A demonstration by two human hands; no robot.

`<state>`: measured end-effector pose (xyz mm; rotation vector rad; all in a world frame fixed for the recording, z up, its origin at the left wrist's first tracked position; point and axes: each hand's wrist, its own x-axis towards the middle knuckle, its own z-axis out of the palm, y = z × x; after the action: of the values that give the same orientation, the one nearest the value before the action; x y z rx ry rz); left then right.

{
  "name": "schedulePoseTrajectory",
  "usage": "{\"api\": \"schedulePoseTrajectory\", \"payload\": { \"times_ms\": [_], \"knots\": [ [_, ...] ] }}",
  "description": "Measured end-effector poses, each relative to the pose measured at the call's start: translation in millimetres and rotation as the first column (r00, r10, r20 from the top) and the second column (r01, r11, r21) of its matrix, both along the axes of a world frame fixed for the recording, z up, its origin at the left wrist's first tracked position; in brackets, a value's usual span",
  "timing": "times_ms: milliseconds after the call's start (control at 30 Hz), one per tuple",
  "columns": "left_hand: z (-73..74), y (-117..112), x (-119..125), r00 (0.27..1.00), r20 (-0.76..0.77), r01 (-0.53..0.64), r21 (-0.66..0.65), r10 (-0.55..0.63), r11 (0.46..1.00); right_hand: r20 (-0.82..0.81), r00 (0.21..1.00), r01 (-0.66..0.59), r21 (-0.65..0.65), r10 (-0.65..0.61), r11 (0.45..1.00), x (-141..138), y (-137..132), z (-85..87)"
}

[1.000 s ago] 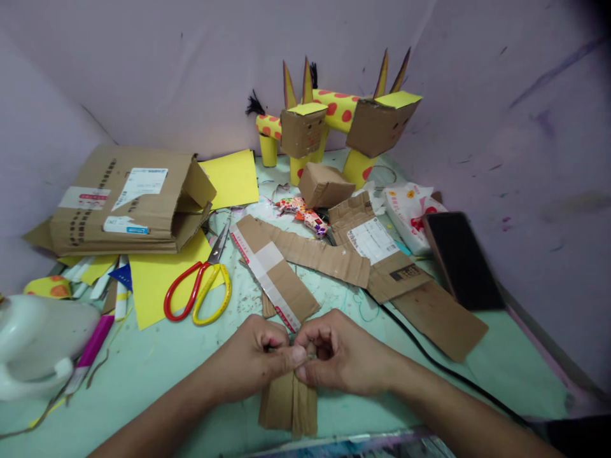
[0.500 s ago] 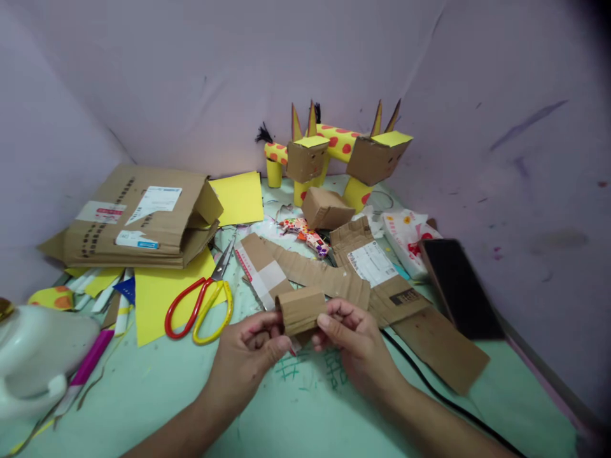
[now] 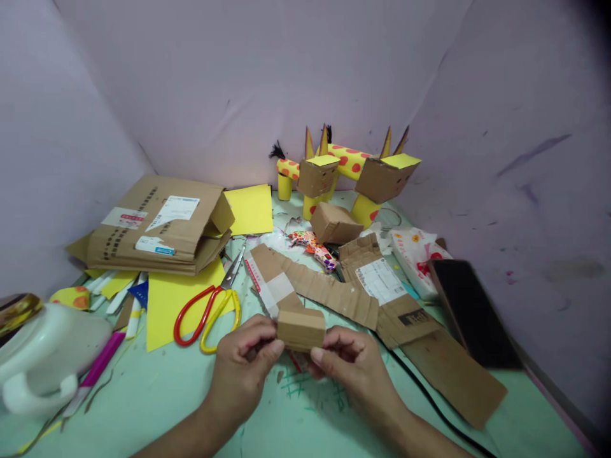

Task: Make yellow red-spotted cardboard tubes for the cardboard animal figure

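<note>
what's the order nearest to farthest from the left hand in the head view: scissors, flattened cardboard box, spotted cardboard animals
From the left hand, gripping the folded cardboard piece:
1. scissors, just ahead, slightly left
2. flattened cardboard box, farther back on the left
3. spotted cardboard animals, at the back wall

Craft corner, prob. at home: green table (image 3: 157,394) boxed in by purple paper walls (image 3: 238,83). Far L flattened shipping boxes (image 3: 157,229); mid scissors (image 3: 210,315), yellow paper (image 3: 176,299) & cardboard strips (image 3: 329,292). Far side: finished spotted cardboard animals (image 3: 344,172).
</note>
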<state>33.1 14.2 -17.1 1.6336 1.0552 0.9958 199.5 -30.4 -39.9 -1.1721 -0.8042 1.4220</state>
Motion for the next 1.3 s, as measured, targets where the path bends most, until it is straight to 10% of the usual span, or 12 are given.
{"api": "schedulePoseTrajectory", "payload": {
  "times_ms": [167, 400, 500, 600, 700, 900, 1133, 1300],
  "knots": [
    [0.7, -1.5, -2.0, 0.996, 0.020, 0.081, 0.066, -0.083, 0.995, 0.330, 0.940, -0.013, 0.272, -0.081, 0.962, 5.0, -1.3, 4.6],
    [-7.7, 0.7, 3.4, 0.986, 0.036, 0.163, -0.342, -0.160, 0.925, 0.666, 0.631, -0.302, 0.683, -0.398, 0.665, 12.6, -3.6, -0.7],
    [-10.8, -3.6, -2.1, 0.992, -0.113, 0.038, -0.196, -0.062, 0.980, 0.753, 0.476, -0.442, 0.651, -0.454, 0.617, 17.7, -1.9, -0.8],
    [-9.3, -4.4, -11.5, 0.935, -0.332, 0.169, 0.105, -0.126, 0.980, 0.811, 0.420, -0.600, 0.585, -0.408, 0.546, 23.0, -0.9, 3.9],
    [-4.1, -0.3, -16.3, 0.847, -0.402, 0.385, 0.015, -0.347, 0.923, 0.878, 0.345, -0.725, 0.474, -0.331, 0.500, 26.3, 0.7, 14.9],
    [3.8, 7.4, -7.2, 0.822, -0.329, 0.400, -0.247, -0.465, 0.882, 0.977, 0.152, -0.861, 0.204, -0.148, 0.466, 26.2, 10.7, 53.4],
    [-4.2, 12.2, -7.9, 0.924, -0.275, 0.247, -0.099, -0.265, 0.964, 0.991, -0.080, -0.918, -0.032, -0.106, 0.395, 19.8, 39.9, 84.3],
    [-13.8, 17.6, -13.6, 0.937, -0.333, 0.187, 0.219, -0.107, 0.958, 0.990, -0.036, -0.839, 0.043, -0.133, 0.542, 26.4, 75.3, 99.3]
  ]
}}
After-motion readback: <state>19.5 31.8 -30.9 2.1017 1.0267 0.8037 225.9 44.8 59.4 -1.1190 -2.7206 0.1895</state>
